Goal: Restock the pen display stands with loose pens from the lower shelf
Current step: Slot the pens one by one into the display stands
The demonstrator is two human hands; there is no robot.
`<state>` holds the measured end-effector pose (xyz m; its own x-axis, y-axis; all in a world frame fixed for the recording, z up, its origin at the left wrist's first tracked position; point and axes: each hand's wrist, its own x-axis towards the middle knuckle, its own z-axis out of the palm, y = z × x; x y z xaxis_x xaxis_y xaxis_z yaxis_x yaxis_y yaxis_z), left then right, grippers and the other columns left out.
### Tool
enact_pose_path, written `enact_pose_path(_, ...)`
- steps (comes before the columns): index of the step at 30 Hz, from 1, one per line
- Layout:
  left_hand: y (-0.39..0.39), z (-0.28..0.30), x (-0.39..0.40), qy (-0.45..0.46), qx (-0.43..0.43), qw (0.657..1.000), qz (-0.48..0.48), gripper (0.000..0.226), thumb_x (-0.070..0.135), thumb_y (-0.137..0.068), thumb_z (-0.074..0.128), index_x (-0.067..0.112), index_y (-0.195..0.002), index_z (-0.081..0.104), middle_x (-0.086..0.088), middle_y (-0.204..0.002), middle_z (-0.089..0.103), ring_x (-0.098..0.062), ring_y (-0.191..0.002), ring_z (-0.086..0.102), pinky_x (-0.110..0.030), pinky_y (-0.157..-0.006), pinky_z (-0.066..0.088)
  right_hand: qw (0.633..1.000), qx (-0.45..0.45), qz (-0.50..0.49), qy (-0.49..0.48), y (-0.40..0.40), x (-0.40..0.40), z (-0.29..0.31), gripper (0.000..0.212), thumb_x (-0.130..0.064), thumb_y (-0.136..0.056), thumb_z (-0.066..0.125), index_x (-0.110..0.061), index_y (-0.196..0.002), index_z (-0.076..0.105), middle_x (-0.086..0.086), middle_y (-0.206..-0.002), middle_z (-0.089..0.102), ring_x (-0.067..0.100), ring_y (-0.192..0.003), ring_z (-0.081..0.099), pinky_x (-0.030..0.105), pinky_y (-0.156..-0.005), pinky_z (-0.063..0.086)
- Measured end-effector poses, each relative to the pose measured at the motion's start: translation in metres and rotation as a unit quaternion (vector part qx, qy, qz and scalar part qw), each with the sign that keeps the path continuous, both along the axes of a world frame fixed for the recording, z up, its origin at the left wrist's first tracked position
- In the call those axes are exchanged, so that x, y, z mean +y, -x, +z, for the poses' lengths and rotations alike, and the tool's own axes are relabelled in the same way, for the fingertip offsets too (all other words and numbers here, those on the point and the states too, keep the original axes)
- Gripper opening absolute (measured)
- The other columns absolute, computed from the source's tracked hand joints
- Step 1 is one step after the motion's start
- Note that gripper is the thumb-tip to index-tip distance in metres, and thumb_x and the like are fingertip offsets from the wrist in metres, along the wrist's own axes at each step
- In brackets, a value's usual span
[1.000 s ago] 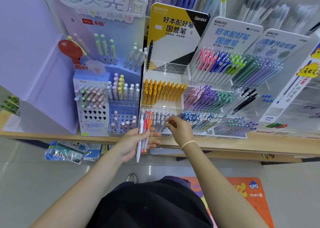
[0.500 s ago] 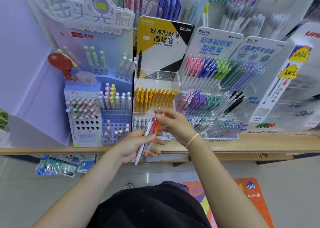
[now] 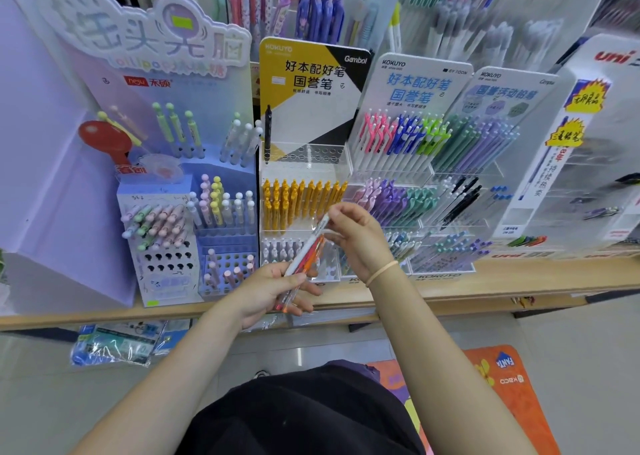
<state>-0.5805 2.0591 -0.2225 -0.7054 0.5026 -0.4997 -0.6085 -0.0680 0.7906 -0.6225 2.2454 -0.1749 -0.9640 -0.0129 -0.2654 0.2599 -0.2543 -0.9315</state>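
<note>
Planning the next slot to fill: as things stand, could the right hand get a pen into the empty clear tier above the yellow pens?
Probably yes. The right hand pinches a white pen just in front of the yellow pens, and the empty clear tier sits directly above them with nothing across its open front.

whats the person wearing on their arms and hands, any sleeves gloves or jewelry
Both forearms are bare as far as the view shows: no sleeves, no gloves. The left hand carries no ring, watch or band that can be seen. The right hand is likewise bare, but its wrist wears a thin, plain, pale elastic band. A dark top shows below.
</note>
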Motion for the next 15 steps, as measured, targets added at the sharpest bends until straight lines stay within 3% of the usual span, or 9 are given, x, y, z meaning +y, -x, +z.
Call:
enact_pose_path(4,0.004,-0.007,-0.001,0.015,-0.009,0.999,0.044,0.021,0.009,-0.103,0.049,0.003,-0.119,0.061,-0.011,-0.089,0.074,-0.021,-0.068,0.069,-0.028,-0.058,0.056,0.995,0.034,-0.092,-0.005,0.007,0.012,0.0,0.012,-0.006,-0.1,0.051,-0.014,-0.096,0.059,0.005,-0.093,0.072,0.014,-0.078,0.061,0.024,-0.064,0.048)
enact_pose_path(9,0.006,-0.012,0.006,0.01,-0.008,0.996,0.092,0.015,0.014,-0.104,0.048,0.008,-0.111,0.06,-0.002,-0.071,0.057,-0.013,-0.053,0.047,-0.023,-0.05,0.038,0.986,0.022,-0.163,-0.007,0.007,0.027,0.001,0.016,-0.009,-0.104,0.045,-0.016,-0.095,0.056,0.005,-0.085,0.069,0.013,-0.067,0.058,0.021,-0.054,0.041)
enact_pose_path(15,0.007,-0.009,0.02,0.009,0.014,0.993,0.119,0.034,0.034,-0.085,0.068,0.006,-0.104,0.061,0.007,-0.054,0.039,-0.008,-0.042,0.027,-0.018,-0.039,0.023,0.998,-0.011,-0.022,-0.063,-0.009,0.022,-0.008,0.01,-0.004,-0.097,0.056,-0.01,-0.089,0.059,0.002,-0.072,0.06,0.014,-0.057,0.051,0.025,-0.053,0.044)
